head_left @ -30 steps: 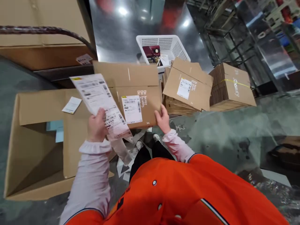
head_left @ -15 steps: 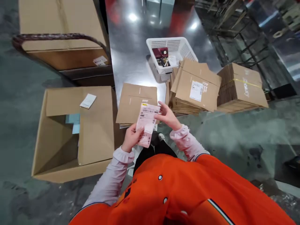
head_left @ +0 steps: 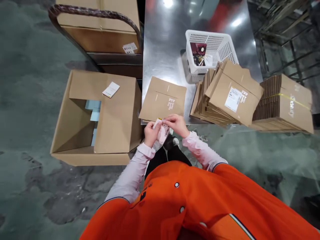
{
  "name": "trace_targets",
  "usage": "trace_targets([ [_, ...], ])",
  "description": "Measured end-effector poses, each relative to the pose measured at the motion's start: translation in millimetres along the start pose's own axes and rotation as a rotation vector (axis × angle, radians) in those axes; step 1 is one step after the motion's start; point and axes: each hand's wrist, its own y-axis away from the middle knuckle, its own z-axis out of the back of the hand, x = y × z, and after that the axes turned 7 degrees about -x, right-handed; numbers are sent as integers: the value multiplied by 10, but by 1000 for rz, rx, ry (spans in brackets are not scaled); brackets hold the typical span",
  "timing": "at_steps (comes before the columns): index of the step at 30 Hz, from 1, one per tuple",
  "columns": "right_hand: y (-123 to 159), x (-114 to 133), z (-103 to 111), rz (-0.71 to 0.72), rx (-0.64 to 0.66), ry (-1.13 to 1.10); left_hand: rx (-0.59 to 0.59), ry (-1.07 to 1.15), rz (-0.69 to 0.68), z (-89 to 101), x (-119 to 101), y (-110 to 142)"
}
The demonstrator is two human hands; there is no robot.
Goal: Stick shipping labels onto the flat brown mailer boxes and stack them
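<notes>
Just off the table's front edge, my left hand [head_left: 151,134] grips a white printed shipping label [head_left: 163,133], now bent, with a yellow mark at its top. My right hand [head_left: 178,125] is closed in a pinch at the label's upper edge, its fingertips close to my left thumb. Part of the label is covered by my fingers. Right beyond my hands, a flattened cardboard box [head_left: 162,95] with white print lies on the table. To its right, a stack of flattened boxes [head_left: 225,90] leans, the top one bearing a label.
A white plastic basket [head_left: 226,50] with small items stands on the metal table [head_left: 162,43]. A strapped bundle of flat boxes [head_left: 295,100] is at the right. On the left are a large open carton [head_left: 115,126] with a white card stack [head_left: 111,89] on its flap, and a cart handle [head_left: 95,12].
My right hand has moved in to the label's upper edge, near my left hand. The label was flat and fully spread; now it is bent. The view has shifted left.
</notes>
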Motion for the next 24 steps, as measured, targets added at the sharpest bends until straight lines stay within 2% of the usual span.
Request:
trace_targets([
  [2,-338,-163,-87,2,-58,83,83,-3,94,54,167,-131],
  [5,-920,-428,-218,-93,-137,220,194,30,337,257,487,-258],
  [7,-1221,-564,-296,-140,-157,319,209,37,483,450,709,-229],
  [9,-1392,-643,-347,-163,-126,414,191,27,565,654,900,-111],
  [13,-1462,-647,-326,-165,9,505,158,11,644,992,1132,197],
  [16,-1473,-580,-247,-36,107,548,141,14,693,1119,1198,307],
  [18,-1489,-535,-204,41,164,578,128,33,710,1139,1211,301],
  [24,-1515,-418,-121,109,342,712,125,70,722,1060,1158,182],
])
